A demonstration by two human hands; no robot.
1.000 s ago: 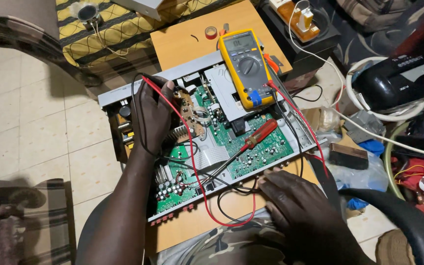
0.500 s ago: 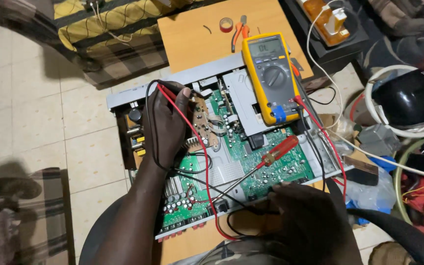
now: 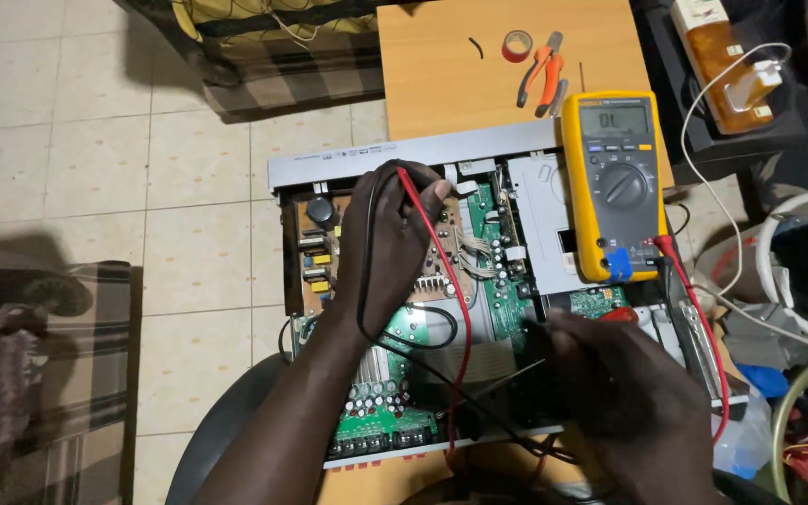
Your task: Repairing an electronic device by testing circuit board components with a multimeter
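while the opened amplifier chassis (image 3: 516, 309) lies across the wooden worktop (image 3: 451, 84), the left hand (image 3: 390, 248) rests on its green circuit board (image 3: 507, 299), fingers curled around the red test lead (image 3: 451, 309) and a black lead (image 3: 367, 281) at the board's upper left. the right hand (image 3: 628, 393) hovers over the lower right of the board, closed on a red-tipped tool; which tool, i cannot tell. a yellow multimeter (image 3: 614, 187) sits on the chassis's upper right corner. orange pliers (image 3: 540, 70) and a tape roll (image 3: 516, 45) lie beyond.
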